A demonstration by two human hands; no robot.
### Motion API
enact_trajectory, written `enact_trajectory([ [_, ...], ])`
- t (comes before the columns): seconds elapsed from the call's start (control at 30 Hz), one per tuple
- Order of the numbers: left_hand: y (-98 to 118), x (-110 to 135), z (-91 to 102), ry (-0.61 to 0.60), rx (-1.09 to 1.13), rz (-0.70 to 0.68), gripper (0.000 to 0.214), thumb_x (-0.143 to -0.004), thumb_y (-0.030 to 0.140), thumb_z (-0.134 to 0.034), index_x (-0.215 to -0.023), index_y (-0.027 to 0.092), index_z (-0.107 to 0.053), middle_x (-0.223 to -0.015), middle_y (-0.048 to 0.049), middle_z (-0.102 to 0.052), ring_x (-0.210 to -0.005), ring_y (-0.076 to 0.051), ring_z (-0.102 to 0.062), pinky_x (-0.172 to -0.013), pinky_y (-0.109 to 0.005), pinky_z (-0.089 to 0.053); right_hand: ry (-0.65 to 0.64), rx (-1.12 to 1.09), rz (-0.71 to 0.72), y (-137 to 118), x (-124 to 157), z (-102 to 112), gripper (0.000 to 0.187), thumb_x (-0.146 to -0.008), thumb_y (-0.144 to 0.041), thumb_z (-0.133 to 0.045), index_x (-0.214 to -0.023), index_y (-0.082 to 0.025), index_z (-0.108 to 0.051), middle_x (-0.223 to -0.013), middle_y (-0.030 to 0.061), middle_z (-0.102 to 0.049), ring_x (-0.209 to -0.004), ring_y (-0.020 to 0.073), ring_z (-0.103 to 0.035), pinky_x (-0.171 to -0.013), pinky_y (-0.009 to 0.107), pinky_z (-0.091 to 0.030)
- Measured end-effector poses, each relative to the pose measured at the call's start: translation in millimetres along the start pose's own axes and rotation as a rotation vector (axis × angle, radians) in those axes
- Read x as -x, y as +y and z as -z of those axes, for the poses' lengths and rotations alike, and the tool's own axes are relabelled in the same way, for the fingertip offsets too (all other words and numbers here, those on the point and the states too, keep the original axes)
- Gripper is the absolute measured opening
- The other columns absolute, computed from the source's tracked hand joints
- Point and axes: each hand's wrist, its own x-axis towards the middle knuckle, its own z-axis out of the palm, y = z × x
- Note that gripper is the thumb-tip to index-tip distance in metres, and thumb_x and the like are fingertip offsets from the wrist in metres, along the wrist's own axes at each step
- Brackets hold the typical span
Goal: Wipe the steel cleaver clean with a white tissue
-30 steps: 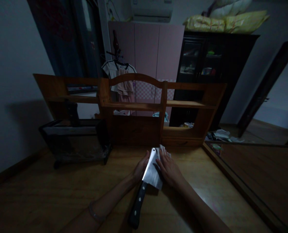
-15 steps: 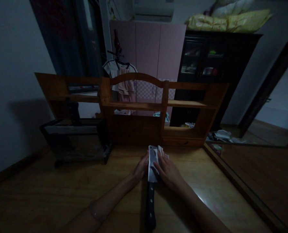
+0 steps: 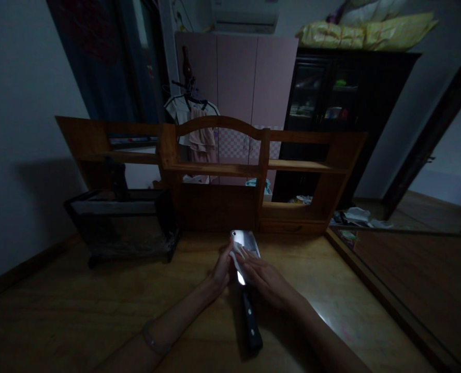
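Observation:
A cleaver [image 3: 250, 317] with a black riveted handle points away from me, its shiny blade tilted and its handle toward my body. At the left side of the blade, my left hand [image 3: 223, 268] is closed on the edge, thumb up near the hole in the corner. My right hand [image 3: 268, 281] presses a white cloth or tissue [image 3: 237, 255] onto the blade face, fingers reaching across to the left. Part of the blade is hidden under the cloth and the right fingers.
Below is a wooden tabletop [image 3: 137, 311], with a wooden shelf unit [image 3: 215, 170] along its back. A dark knife-block-like holder [image 3: 121, 228] with a black handle sticking up stands at the left. A raised edge [image 3: 370, 285] runs along the right.
The blade has turned so its face shows more, and the handle end has swung right and up. My right hand with the cloth has moved left across the blade.

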Motion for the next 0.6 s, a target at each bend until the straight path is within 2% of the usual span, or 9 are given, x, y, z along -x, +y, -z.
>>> enact_trajectory([
  [0.1, 1.9, -0.8, 2.3, 0.019, 0.020, -0.002, 0.051, -0.094, 0.055, -0.050, -0.094, 0.007, -0.069, -0.098, -0.0161, -0.072, -0.103, -0.028, -0.067, -0.099, -0.036, -0.047, -0.004, -0.016, -0.020, 4.6, -0.2, 0.6, 0.047, -0.108, -0.046, -0.019, -0.152, -0.034, -0.029, -0.156, -0.0070, -0.022, -0.145, 0.0196, -0.020, -0.121, 0.043, -0.022],
  [0.27, 3.4, 0.0, 0.3, -0.026, 0.030, 0.009, 0.060, -0.100, 0.053, -0.036, -0.121, 0.004, -0.063, -0.115, -0.0185, -0.068, -0.109, -0.028, -0.065, -0.103, -0.037, -0.043, 0.090, 0.073, -0.063, 23.1, -0.5, -2.6, 0.046, -0.108, -0.046, -0.020, -0.150, -0.033, -0.035, -0.156, -0.0048, -0.024, -0.145, 0.0183, -0.018, -0.121, 0.044, -0.019],
  [0.47, 3.8, 6.5, -8.9, -0.057, 0.029, 0.011, 0.059, -0.100, 0.050, -0.037, -0.129, 0.005, -0.060, -0.122, -0.0172, -0.065, -0.118, -0.028, -0.060, -0.108, -0.037, -0.039, 0.199, 0.247, -0.106, 40.8, 0.2, -6.6, 0.049, -0.108, -0.045, -0.023, -0.153, -0.027, -0.029, -0.158, 0.0013, -0.019, -0.146, 0.0214, -0.013, -0.121, 0.049, -0.017],
  [0.6, 4.4, 8.9, -11.5, -0.070, 0.026, 0.028, 0.058, -0.101, 0.050, -0.036, -0.129, 0.004, -0.059, -0.121, -0.0174, -0.066, -0.117, -0.028, -0.060, -0.106, -0.038, -0.041, 0.152, 0.311, -0.082, 38.7, 0.9, -9.8, 0.053, -0.107, -0.047, -0.028, -0.155, -0.028, -0.021, -0.159, 0.0010, -0.013, -0.147, 0.0221, -0.010, -0.121, 0.048, -0.017],
])
